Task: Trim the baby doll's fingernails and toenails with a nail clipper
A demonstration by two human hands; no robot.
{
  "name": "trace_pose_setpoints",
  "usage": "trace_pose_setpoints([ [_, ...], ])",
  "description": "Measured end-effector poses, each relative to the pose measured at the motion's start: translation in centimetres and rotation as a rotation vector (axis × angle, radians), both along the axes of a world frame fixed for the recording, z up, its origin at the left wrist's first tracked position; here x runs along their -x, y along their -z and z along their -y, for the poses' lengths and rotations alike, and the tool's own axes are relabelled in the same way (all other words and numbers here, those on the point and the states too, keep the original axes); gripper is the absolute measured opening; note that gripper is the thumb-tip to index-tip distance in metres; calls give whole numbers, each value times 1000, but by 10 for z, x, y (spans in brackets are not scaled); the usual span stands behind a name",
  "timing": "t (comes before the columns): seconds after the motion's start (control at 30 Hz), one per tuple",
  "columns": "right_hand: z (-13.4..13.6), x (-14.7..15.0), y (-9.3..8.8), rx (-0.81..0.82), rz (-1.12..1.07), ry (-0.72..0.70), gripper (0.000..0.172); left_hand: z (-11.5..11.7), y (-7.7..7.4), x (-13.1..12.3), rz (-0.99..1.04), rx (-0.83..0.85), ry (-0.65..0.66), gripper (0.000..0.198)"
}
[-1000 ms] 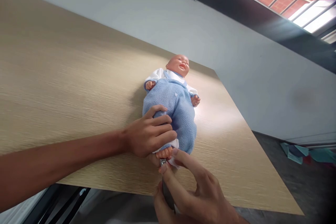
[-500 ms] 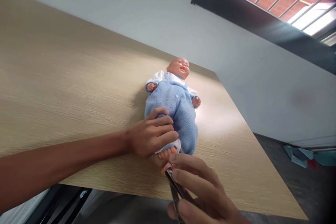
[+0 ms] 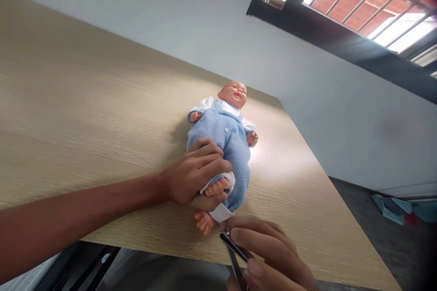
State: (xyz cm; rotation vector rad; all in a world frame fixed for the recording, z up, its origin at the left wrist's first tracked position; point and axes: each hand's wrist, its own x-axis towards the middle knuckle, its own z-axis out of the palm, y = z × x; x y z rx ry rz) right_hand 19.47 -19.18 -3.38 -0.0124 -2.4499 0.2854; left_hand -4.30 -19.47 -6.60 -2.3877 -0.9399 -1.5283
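A baby doll (image 3: 235, 134) in blue fleece overalls and a white shirt lies on its back on the table. My left hand (image 3: 196, 170) is wrapped round one of its legs, with the thumb under the bare foot (image 3: 218, 186). The doll's other foot (image 3: 205, 223) shows just below, close to the table's near edge. To the right of that foot, my right hand (image 3: 269, 248) holds a metal nail clipper (image 3: 234, 252) with its lever raised. The clipper's head is apart from the toes, near the white trouser cuff (image 3: 221, 213).
The wooden table (image 3: 102, 113) runs along a pale wall (image 3: 191, 13). A barred window (image 3: 368, 4) is at the upper right. Teal and red items (image 3: 396, 209) lie on the dark floor at right. Black bars (image 3: 102, 259) show below the near edge.
The nail clipper in my right hand has moved right, away from the doll's feet, leaving the lower foot in plain view. My left hand keeps its grip on the leg.
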Motion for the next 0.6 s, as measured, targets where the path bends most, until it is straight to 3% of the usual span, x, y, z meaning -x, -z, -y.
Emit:
trace_pose_setpoints([
  [0.13,0,12,-24,-124,29,5,18,0,-2,3,-25,-3,40,28],
  [0.27,1,30,-27,-265,-59,47,20,-1,-1,5,-58,17,69,29],
  [0.4,2,45,-28,-250,-110,91,21,-1,0,7,-62,31,104,38],
  [0.6,3,48,-28,-197,-124,116,20,-1,-2,9,-91,54,114,30],
])
